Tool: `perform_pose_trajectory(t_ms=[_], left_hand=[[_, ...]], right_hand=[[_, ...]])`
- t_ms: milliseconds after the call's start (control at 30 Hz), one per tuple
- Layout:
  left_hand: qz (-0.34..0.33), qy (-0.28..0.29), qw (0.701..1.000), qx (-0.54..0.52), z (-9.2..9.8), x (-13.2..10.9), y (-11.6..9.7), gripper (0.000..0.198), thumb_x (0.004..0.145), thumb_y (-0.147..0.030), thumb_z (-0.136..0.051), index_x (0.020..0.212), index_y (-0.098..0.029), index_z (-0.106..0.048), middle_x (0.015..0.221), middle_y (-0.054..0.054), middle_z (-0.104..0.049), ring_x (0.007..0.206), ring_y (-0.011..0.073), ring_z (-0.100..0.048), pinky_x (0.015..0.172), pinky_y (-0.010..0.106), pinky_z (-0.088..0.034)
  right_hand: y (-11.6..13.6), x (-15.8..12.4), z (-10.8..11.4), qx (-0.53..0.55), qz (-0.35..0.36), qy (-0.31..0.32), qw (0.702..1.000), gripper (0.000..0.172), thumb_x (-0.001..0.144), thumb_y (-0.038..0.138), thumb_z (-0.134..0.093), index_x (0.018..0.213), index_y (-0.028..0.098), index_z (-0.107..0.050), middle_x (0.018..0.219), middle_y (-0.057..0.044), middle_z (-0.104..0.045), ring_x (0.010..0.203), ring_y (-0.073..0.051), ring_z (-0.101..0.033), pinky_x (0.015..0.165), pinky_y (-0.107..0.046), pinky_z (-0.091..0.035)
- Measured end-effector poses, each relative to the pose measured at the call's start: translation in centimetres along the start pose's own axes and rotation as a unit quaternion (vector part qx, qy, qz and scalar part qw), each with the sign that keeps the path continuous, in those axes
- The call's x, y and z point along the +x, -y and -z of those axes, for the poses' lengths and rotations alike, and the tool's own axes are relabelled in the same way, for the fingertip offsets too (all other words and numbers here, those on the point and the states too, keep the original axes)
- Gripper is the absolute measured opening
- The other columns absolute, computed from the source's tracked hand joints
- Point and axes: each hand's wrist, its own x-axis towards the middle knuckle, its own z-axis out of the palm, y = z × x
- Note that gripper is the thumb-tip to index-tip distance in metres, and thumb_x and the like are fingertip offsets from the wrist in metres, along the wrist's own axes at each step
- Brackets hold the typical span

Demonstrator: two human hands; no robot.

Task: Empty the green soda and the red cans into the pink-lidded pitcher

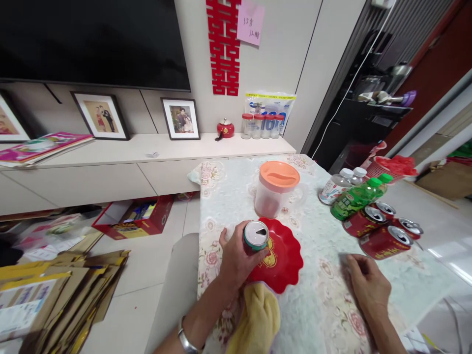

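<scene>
My left hand [236, 260] is wrapped round a drink can [254, 238] with a silver top, an open mouth hole and a green edge. The can is held over the near left part of a red scalloped plate [287, 250] with a gold design. Just below the plate lies a yellow cloth [258, 319], near my left forearm. On the right of the table, my right hand [370, 285] rests with its fingers curled in, and nothing shows in them. Several red drink cans [385, 242] with opened tops stand just beyond it.
A clear pitcher [268, 201] with an orange lid stands behind the plate. Green bottles [352, 201] and white-capped bottles [334, 187] stand at the back right beside a pink basket [383, 169]. A floral tablecloth [309, 309] covers the table. Flattened cardboard [77, 290] lies on the floor left.
</scene>
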Motion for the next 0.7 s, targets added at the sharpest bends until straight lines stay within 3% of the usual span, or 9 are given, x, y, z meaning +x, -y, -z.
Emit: perform_pose_trajectory(t_ms=[167,333,433,500,700], left_hand=[[-0.032,0.060,0.998,-0.001,-0.9,-0.2,0.6,0.071,0.073,-0.041,-0.094,0.134,-0.025,-0.061,0.139,0.012,-0.077,0.137,0.0413,-0.069,0.133,0.079,-0.003],[-0.002,0.097,0.995,0.014,-1.7,-0.2,1.6,0.078,0.074,-0.035,-0.096,0.142,-0.026,-0.058,0.146,0.014,-0.075,0.143,0.0414,-0.065,0.133,0.080,0.005],[0.012,0.088,0.996,0.032,-2.1,-0.4,1.4,0.077,0.076,-0.027,-0.092,0.145,-0.027,-0.058,0.149,0.013,-0.074,0.146,0.0400,-0.063,0.133,0.080,0.003],[0.016,0.079,0.996,0.043,-2.3,-0.5,1.1,0.076,0.076,-0.022,-0.090,0.145,-0.027,-0.058,0.149,0.013,-0.074,0.146,0.0398,-0.063,0.133,0.081,-0.001],[0.019,0.059,0.996,0.068,-2.7,-0.6,0.6,0.075,0.074,-0.022,-0.089,0.145,-0.027,-0.062,0.148,0.012,-0.075,0.143,0.0410,-0.066,0.133,0.081,-0.015]], right_hand=[[1.7,0.0,-2.1,0.063,0.050,0.017,0.997,0.060,0.077,0.079,-0.069,0.090,0.021,-0.072,0.087,-0.005,-0.075,0.082,-0.023,-0.068,0.086,-0.043,-0.054],[6.5,0.8,-4.9,0.179,0.119,0.060,0.975,0.048,0.092,0.064,-0.076,0.107,0.018,-0.073,0.108,-0.006,-0.075,0.095,-0.020,-0.070,0.095,-0.044,-0.058],[10.1,1.9,-6.6,0.259,0.146,0.100,0.950,0.046,0.097,0.054,-0.077,0.125,0.018,-0.072,0.131,-0.010,-0.073,0.118,-0.025,-0.070,0.103,-0.049,-0.058],[12.3,2.8,-7.8,0.301,0.153,0.135,0.932,0.045,0.097,0.047,-0.078,0.131,0.018,-0.071,0.136,-0.011,-0.071,0.124,-0.026,-0.069,0.108,-0.052,-0.057],[15.6,4.7,-11.7,0.391,0.132,0.207,0.887,0.034,0.104,0.046,-0.071,0.120,0.016,-0.071,0.116,-0.007,-0.074,0.103,-0.020,-0.072,0.092,-0.042,-0.063]])
